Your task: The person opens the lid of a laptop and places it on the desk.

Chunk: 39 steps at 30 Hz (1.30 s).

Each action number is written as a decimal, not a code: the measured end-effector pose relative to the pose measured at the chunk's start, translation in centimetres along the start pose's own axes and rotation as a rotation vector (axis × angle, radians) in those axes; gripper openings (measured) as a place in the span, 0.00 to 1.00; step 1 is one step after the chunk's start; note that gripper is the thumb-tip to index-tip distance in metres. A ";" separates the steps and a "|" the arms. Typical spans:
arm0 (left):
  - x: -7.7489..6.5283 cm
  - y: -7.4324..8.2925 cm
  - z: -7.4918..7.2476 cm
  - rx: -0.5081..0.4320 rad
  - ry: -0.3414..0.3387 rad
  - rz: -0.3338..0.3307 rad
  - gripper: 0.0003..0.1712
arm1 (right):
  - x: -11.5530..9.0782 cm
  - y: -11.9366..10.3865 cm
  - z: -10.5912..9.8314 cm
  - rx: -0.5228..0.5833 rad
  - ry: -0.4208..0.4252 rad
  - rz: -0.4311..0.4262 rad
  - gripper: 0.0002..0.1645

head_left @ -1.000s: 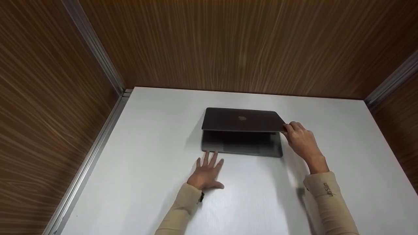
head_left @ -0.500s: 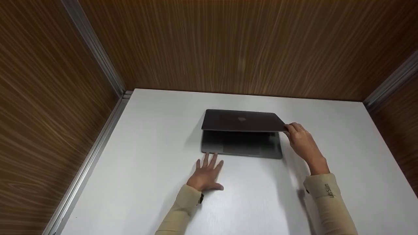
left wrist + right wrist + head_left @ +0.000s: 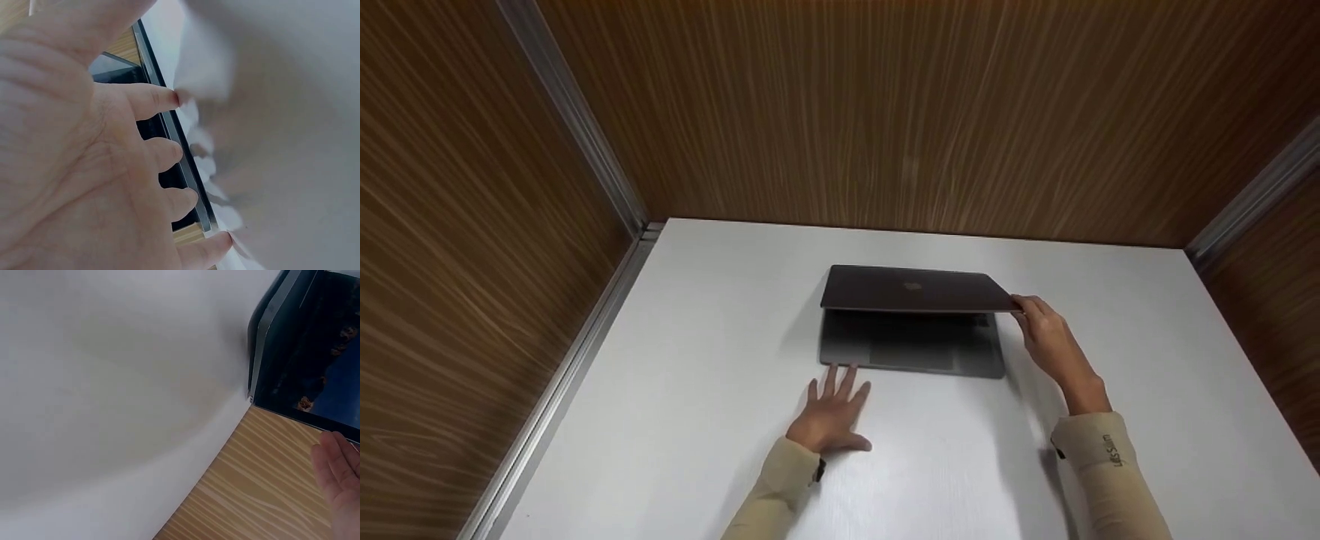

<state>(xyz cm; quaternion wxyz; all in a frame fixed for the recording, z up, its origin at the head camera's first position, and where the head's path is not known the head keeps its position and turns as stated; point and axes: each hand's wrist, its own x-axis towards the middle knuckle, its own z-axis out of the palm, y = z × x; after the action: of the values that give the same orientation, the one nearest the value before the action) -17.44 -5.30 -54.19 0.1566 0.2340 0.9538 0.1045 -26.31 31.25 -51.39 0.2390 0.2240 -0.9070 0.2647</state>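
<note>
A dark grey laptop (image 3: pixel 877 289) with an apple logo stands partly open on the white table, its lid tilted over the base (image 3: pixel 911 358). The right hand (image 3: pixel 1054 343) pinches the lid's near right corner between thumb and fingers. Inside the lid, a screen (image 3: pixel 343 382) with a blue and dark picture shows in the right wrist view. My left hand (image 3: pixel 829 418) lies spread on the table, palm down, two fingertips right at the base's front left edge. The left wrist view has its palm (image 3: pixel 101 169) before that front edge (image 3: pixel 191 163). Much of the keyboard is in shadow under the lid.
The white table (image 3: pixel 690 390) extends around the laptop on every side. Wood-grain panels stand behind it (image 3: pixel 885 112) and at the left (image 3: pixel 472 300) and right, with metal rails (image 3: pixel 577 341) along the corners and left edge.
The right hand has raised the lid slightly, so more of the base shows below it. The left hand keeps its place at the front edge. The head view has shifted a little upward.
</note>
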 end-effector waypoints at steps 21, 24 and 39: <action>-0.1 0.2 -0.3 -0.029 -0.016 -0.003 0.55 | 0.3 2.1 -0.3 0.360 -0.191 0.248 0.25; -0.1 0.2 -0.3 -0.024 -0.016 -0.003 0.55 | 0.4 2.4 -0.2 0.366 -0.171 0.259 0.24; 0.4 -0.1 0.3 -0.052 -0.015 0.017 0.55 | 1.2 2.6 1.3 0.370 0.059 0.220 0.15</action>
<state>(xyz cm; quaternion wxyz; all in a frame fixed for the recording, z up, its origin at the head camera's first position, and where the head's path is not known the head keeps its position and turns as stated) -17.69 -5.17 -54.56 0.1690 0.2388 0.9476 0.1287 -29.06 32.11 -52.60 0.1901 0.1558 -0.8545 0.4576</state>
